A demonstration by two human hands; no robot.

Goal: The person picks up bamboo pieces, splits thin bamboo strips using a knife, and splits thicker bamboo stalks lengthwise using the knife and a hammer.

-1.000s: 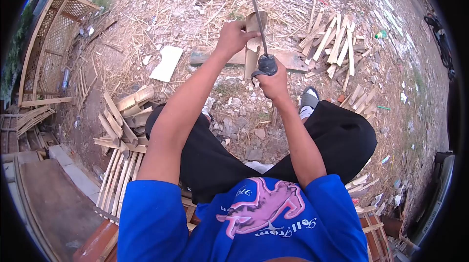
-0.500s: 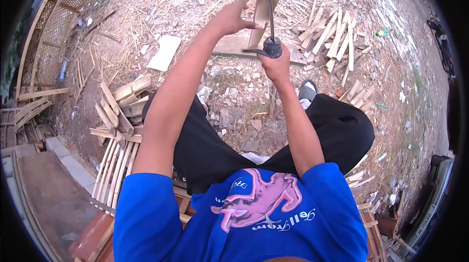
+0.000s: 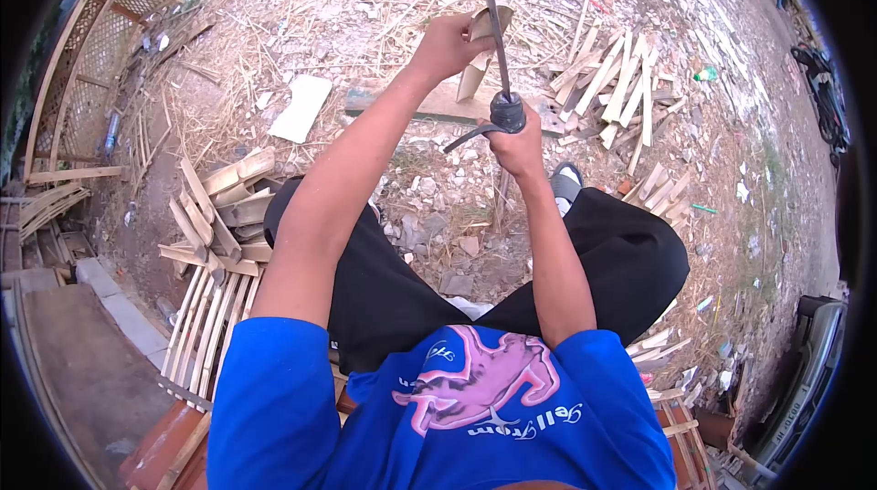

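Note:
My left hand (image 3: pixel 449 48) is closed round the upper part of a curved bamboo piece (image 3: pixel 472 81), which stands tilted over a plank (image 3: pixel 425 105) on the ground. In my right hand (image 3: pixel 517 145) is the black-wrapped handle (image 3: pixel 507 113) of a long blade (image 3: pixel 493 10), with a loose dark strip hanging to its left. The blade points up and away from me, passing in front of the bamboo's right side. Whether blade and bamboo touch, I cannot tell.
Split bamboo pieces lie piled at the right (image 3: pixel 621 84) and by my left knee (image 3: pixel 203 207). A white sheet (image 3: pixel 301 108) rests on the littered ground. A lattice frame (image 3: pixel 91 70) stands far left; a dark vehicle part (image 3: pixel 802 380) is at the lower right.
My left hand was spread beside the bamboo half a second ago and has now closed on it. The bamboo's tilt has changed, and the blade's tip has swung to the left.

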